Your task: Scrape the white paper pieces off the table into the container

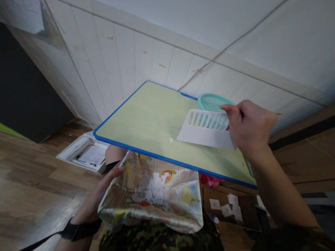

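Observation:
My right hand (249, 126) is closed on a white plastic scraper (206, 136) with a row of slots along its upper part. The scraper is tilted over the right part of a pale green tabletop (135, 112) with a blue rim. A tiny white paper scrap (171, 140) lies on the tabletop, left of the scraper's edge. My left hand (114, 176) grips the left side of a box lined with fruit-print cloth (188, 192); most of its fingers are hidden. White paper scraps (153, 189) lie heaped in the box, which sits at my lap below the table's near edge.
A turquoise mesh basket (211, 102) stands at the table's back right, partly behind the scraper. On the floor at left is an open white box (85, 151) with papers inside. White cards with red marks (226, 210) lie below right. A white plank wall (140, 47) borders the table.

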`<state>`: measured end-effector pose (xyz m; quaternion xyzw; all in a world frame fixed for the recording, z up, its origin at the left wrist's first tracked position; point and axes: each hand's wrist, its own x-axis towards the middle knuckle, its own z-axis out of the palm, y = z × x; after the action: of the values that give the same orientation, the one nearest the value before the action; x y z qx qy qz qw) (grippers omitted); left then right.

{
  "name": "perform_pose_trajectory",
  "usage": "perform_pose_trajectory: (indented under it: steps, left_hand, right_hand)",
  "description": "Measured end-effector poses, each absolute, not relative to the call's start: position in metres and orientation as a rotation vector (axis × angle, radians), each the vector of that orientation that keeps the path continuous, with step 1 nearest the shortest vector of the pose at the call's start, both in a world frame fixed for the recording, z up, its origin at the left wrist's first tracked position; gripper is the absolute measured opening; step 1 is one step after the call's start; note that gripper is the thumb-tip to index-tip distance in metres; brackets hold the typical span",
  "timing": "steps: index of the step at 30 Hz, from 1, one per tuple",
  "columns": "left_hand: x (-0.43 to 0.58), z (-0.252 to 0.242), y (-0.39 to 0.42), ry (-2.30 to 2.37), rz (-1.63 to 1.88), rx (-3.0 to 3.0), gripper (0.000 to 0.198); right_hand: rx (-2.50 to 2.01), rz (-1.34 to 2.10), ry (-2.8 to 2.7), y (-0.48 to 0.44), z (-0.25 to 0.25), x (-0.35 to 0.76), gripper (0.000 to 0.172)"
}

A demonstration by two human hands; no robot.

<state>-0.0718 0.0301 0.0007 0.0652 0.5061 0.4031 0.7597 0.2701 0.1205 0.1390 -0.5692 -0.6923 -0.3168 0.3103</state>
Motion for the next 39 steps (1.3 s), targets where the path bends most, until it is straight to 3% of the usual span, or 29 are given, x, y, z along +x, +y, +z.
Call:
perform_pose_trajectory:
  steps: [4, 9, 21, 27, 32, 39]
  left_hand:
    - [-0.067, 0.012, 0.030, 1.149, 0.917, 0.120, 0.031]
    - [-0.063, 0.018, 0.030, 1.252, 0.958, 0.129, 0.041]
    - [-0.063, 0.016, 0.028, 1.131, 0.855, 0.188, 0.039]
    - [-0.066, 0.005, 0.030, 1.156, 0.867, 0.156, 0.033]
    - [-0.063, 0.003, 0.030, 1.167, 0.867, 0.179, 0.035]
    - [-0.064, -0.005, 0.031, 1.133, 0.847, 0.233, 0.034]
  right_hand:
    - [-1.504, -1.070, -1.827, 0.086, 0.107, 0.295, 0.060]
    - [-1.217, -1.094, -2.086, 0.069, 0.085, 0.317, 0.045]
    - [-1.270, -1.040, -2.063, 0.091, 0.088, 0.303, 0.040]
    - [-1.403, -0.896, -2.086, 0.064, 0.095, 0.305, 0.042]
    - [-1.320, -0.795, -2.136, 0.036, 0.100, 0.306, 0.033]
    - [-1.242, -0.948, -2.027, 0.036, 0.095, 0.306, 0.027]
